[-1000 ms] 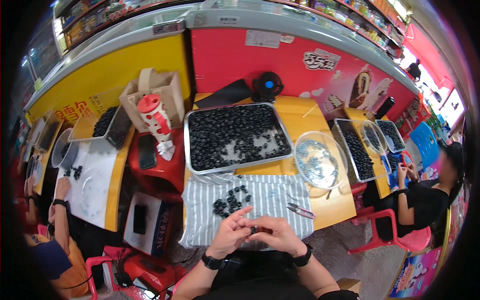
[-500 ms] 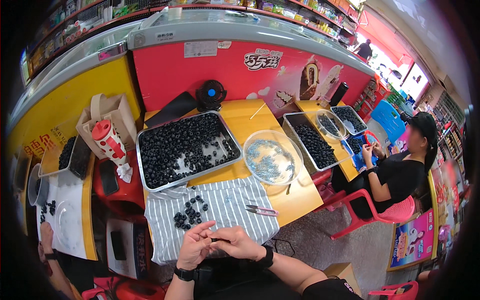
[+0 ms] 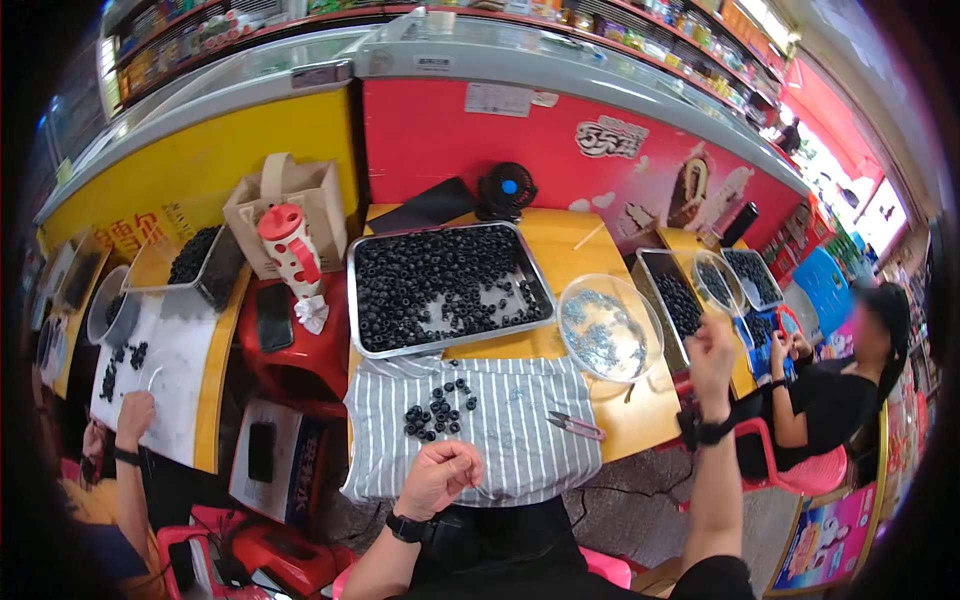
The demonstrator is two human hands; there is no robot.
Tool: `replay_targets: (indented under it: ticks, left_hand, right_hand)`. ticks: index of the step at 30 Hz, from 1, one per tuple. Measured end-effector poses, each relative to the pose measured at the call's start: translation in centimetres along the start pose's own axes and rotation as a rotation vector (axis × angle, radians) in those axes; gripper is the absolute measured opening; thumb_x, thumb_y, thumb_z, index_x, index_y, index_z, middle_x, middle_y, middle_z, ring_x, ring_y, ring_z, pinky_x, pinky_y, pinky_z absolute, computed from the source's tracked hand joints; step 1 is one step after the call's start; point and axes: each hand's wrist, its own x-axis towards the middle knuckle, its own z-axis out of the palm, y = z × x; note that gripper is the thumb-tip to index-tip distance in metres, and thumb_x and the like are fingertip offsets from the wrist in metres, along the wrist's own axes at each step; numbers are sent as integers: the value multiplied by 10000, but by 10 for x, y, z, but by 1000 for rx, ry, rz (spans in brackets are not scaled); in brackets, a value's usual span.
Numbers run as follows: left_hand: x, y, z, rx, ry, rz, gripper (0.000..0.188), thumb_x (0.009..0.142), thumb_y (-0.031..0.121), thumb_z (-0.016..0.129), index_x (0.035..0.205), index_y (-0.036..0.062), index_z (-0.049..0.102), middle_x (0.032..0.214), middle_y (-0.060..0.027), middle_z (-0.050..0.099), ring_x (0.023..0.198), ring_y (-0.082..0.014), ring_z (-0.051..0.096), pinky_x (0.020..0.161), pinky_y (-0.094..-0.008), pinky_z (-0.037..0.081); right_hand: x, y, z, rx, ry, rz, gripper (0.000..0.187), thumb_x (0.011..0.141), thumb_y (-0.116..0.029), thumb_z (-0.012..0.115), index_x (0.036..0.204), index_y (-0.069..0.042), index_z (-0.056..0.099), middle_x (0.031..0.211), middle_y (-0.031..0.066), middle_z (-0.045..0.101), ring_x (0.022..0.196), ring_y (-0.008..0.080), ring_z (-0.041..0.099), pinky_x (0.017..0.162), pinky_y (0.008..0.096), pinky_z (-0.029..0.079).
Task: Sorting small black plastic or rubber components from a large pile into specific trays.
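Note:
My left hand (image 3: pixel 440 478) is above the near edge of a grey-and-white striped cloth (image 3: pixel 500 440), thumb and fingertips pinched together. What they hold, if anything, is too small to make out. Off to the right, my right hand (image 3: pixel 711 358) is raised beyond the table's side, its fingers closed; their contents cannot be seen. Several black round parts with holes (image 3: pixel 440 408) lie loose on the cloth. Pink-handled thread snips (image 3: pixel 577 426) rest to their right. Behind the cloth, a metal tray (image 3: pixel 540 315) holds many more black parts, beside a clear round bowl (image 3: pixel 655 350) of small pale-blue pieces.
A small black fan (image 3: pixel 507 190) stands behind the tray. To the left, a red stool (image 3: pixel 290 365) bears a phone, a crumpled tissue and a red-lidded cup (image 3: pixel 290 245). Another person's hand (image 3: pixel 136 415) works at the left table; a seated person (image 3: pixel 850 400) works at the right.
My hands have separated: the right has swung up and out to the right, while the left stays low near the cloth. The whole view has shifted, so the table appears further right.

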Motion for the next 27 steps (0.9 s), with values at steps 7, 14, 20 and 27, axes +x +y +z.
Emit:
replay_targets:
  ticks: [7, 14, 20, 27]
  left_hand:
    - [-6, 3, -4, 101, -175, -76, 206, 872, 131, 669, 733, -12, 615, 716, -101, 577, 617, -165, 541, 557, -257, 430]
    - [-6, 3, -2, 18, -169, -56, 240, 886, 171, 667, 737, -8, 608, 707, -85, 558, 603, -158, 526, 523, -243, 397]
    - [-8, 1, -4, -10, 18, -131, 178, 912, 153, 639, 875, -15, 596, 773, -94, 589, 662, -165, 567, 578, -269, 467]
    - [5, -3, 11, 27, 150, -107, 326, 933, 92, 602, 1233, -24, 550, 939, -101, 661, 784, -170, 647, 685, -249, 519]
  right_hand:
    - [-121, -160, 78, 612, -739, -177, 195, 770, -24, 711, 960, -24, 669, 829, 103, 614, 694, 221, 636, 601, 325, 504]
    - [-134, -208, 132, 291, -879, -426, 130, 780, -140, 662, 853, -57, 594, 797, 134, 567, 770, 353, 610, 640, 440, 496]
    - [-124, -193, 112, 432, -639, -335, 141, 761, -70, 694, 870, -47, 607, 800, 123, 578, 696, 322, 612, 601, 402, 494]
    - [-142, -193, 71, 588, -693, -268, 189, 717, 19, 714, 888, -28, 649, 790, 103, 583, 686, 253, 612, 588, 327, 489]
